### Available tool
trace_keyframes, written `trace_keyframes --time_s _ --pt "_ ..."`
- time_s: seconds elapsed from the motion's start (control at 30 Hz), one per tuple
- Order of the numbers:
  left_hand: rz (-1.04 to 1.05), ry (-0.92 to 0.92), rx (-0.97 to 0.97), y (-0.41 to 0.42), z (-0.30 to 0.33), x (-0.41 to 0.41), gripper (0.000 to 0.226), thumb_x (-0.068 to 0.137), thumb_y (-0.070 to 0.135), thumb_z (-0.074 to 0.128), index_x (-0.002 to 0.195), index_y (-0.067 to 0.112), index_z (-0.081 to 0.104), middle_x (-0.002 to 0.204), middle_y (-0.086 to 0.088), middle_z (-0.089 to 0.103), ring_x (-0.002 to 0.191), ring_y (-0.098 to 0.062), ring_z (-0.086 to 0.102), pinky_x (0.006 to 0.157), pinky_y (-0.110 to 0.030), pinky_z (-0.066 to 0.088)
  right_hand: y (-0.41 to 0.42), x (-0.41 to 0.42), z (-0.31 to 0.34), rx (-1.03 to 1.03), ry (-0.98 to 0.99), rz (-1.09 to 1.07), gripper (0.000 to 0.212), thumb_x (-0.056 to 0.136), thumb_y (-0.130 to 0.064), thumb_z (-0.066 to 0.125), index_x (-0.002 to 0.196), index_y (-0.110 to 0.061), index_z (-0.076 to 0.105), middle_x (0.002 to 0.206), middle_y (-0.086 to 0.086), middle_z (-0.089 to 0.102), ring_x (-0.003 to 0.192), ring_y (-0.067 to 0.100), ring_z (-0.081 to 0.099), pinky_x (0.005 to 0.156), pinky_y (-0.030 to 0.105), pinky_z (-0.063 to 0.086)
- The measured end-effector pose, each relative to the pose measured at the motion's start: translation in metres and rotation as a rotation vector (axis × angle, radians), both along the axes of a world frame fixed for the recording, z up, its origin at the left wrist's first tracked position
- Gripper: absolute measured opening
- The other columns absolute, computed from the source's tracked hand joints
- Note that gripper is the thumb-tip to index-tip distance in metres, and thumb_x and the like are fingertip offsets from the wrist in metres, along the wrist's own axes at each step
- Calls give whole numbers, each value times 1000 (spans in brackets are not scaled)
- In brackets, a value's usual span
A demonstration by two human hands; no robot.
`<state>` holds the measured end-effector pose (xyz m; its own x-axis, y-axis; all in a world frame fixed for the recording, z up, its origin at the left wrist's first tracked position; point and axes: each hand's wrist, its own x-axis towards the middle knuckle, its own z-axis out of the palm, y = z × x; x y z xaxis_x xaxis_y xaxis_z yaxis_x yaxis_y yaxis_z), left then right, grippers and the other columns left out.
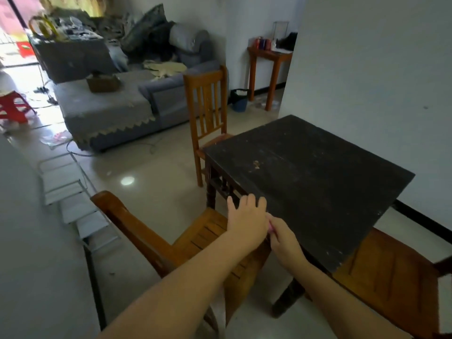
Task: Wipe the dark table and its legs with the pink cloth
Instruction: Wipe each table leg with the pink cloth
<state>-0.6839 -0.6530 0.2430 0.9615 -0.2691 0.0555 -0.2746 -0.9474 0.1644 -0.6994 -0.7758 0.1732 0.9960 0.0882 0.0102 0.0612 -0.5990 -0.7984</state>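
barely showing, pink cloth [271, 228] pinched in right hand [285, 243] fingers [275, 222].

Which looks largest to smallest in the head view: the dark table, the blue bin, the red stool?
1. dark table
2. red stool, cut by the frame edge
3. blue bin
The last two look alike; distance makes this unsure.

**One camera, worn on the head**

There is only one view. The camera sits on the person's head and looks forward and down. It is close to the near left edge of the dark table [310, 182], which fills the middle and right of the picture. Both arms reach in from the bottom edge. The lens is wide, so it also sees far across the room to the sofa [127, 99] at the upper left.
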Motion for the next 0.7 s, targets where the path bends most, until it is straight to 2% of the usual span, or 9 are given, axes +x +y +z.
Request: trace_keyframes --time_s 0.13,0.3,0.43,0.57,0.7 --pt "77 -32 39 54 14 31 49 92 38 42 135 18 32 139 -8 39 130 -24 34 110 -54 19 15 28 17 3 -35 70 35 96 -11 44 130 -20 49 120 -10 52 108 -2 47 95 17 36" --pt "252 9 114 123 19 48 48 93 38 40 136 17 32 138 -10 39 131 -27 33 110 -55 17 44 67 33 -14 -53 145 38 96 -16 48 133 -22 46 129 -4 53 115 6 48 102 30 41" --pt "298 25 131 164 15 72 50 94 39 38 138 17 29 139 -11 38 130 -28 34 110 -54 20 77 92 43 4 -92 163 39 96 -13 46 135 -17 44 130 0 52 118 11 48 102 28 39" --pt "215 33 165 199 10 119 51 94 43 37 138 18 29 140 -10 38 129 -28 35 108 -53 24 111 125 42 -13 -132 138 38 96 -11 45 133 -18 46 127 0 54 116 9 48 104 31 40" --pt "8 113 212 243 3 177 58 93 50 36 141 22 23 143 -10 35 131 -27 33 108 -53 26 151 166 33 -94 -157 50 40 95 -11 46 134 -21 45 132 0 51 121 12 46 106 35 39"
